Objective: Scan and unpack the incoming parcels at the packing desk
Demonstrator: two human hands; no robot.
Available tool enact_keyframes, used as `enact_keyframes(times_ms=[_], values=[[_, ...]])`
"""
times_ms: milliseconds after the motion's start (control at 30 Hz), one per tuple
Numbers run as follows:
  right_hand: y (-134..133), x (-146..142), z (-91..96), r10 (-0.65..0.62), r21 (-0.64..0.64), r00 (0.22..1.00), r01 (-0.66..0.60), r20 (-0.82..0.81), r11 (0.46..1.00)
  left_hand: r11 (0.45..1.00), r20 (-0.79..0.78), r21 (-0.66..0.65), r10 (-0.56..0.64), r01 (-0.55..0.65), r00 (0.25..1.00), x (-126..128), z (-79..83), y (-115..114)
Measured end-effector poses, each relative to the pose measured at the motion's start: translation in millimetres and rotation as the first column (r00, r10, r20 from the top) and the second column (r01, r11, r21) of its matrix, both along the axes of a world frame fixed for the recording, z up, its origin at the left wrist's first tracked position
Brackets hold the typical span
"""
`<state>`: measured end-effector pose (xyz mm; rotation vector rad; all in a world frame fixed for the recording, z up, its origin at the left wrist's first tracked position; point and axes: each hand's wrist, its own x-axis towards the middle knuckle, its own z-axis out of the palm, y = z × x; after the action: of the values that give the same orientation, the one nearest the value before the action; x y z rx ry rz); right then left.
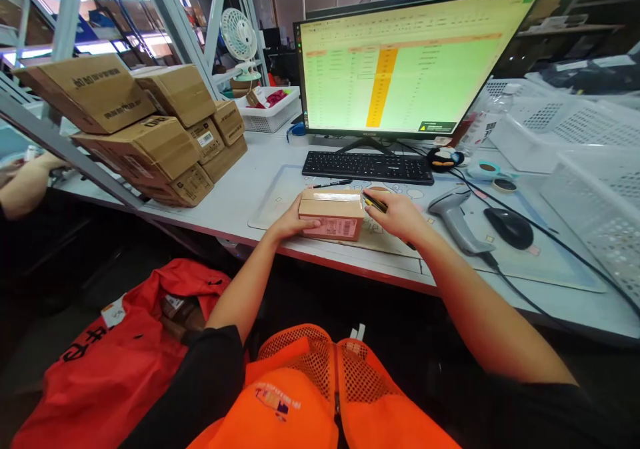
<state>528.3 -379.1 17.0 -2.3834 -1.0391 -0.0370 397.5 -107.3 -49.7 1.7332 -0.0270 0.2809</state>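
Observation:
A small taped cardboard box [332, 214] with a pink shipping label on its near side rests on the desk mat [270, 199] near the front edge. My left hand [290, 221] grips the box's left end, thumb on the front face. My right hand [395, 214] is closed on a black and yellow tool, a pen or cutter [375, 202], whose tip touches the box's right top edge. A black pen [331, 184] lies just behind the box.
Behind the box are a black keyboard [367, 167] and a monitor [407, 62] showing a spreadsheet. A grey barcode scanner [455, 219], a mouse [509, 227] and tape rolls [487, 169] lie right. Stacked cartons [150, 132] stand left, white baskets [590, 162] right. A red bag [115, 355] sits on the floor. Another person's arm [27, 185] shows far left.

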Motion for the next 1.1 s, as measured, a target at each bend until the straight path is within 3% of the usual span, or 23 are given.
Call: enact_keyframes(times_ms=[133, 267, 333, 400, 467, 533, 667, 767, 900, 1100], values=[[-14, -26, -0.8, 0.043, 0.053, 0.998, -0.041, -0.042, 0.998, 1.000, 0.068, -0.011, 0.016, -0.015, 0.998, 4, -10.7, -5], [-35, -56, 3.4, 0.238, 0.074, 0.957, -0.228, -0.166, 0.971, 1.000, 0.079, -0.015, 0.019, -0.018, 0.997, 4, -17.0, -4], [-41, -55, 11.8, 0.210, 0.010, 0.968, -0.211, -0.133, 0.977, 1.000, 0.072, -0.021, -0.008, 0.010, 0.997, 5, -16.5, -1], [-39, -42, 25.6, 0.099, -0.076, 0.995, -0.098, 0.008, 0.992, 0.998, 0.056, -0.043, -0.050, 0.052, 0.997, 6, -13.4, 1], [-22, -27, 42.9, 0.043, -0.163, 0.985, -0.015, 0.168, 0.987, 0.992, 0.032, -0.073, -0.097, 0.099, 0.995, 6, -8.8, 3], [9, -22, 60.7, 0.111, -0.295, 0.957, -0.028, 0.266, 0.955, 0.987, 0.009, -0.094, -0.129, 0.129, 0.992, 6, -4.6, 5], [85, -43, 86.8, 0.389, -0.606, 0.866, -0.133, 0.313, 0.784, 0.989, -0.017, -0.064, -0.134, 0.133, 0.991, 6, -2.6, 7], [119, -62, 96.3, 0.528, -0.719, 0.792, -0.169, 0.308, 0.674, 0.994, -0.037, 0.031, -0.107, 0.108, 0.994, 9, -6.0, 11], [135, -73, 100.2, 0.582, -0.776, 0.752, -0.154, 0.310, 0.612, 0.992, -0.047, 0.070, -0.101, 0.104, 0.994, 13, -10.4, 15], [130, -74, 98.1, 0.589, -0.787, 0.729, -0.112, 0.350, 0.607, 0.993, -0.045, 0.025, -0.112, 0.113, 0.993, 9, -6.4, 12]])
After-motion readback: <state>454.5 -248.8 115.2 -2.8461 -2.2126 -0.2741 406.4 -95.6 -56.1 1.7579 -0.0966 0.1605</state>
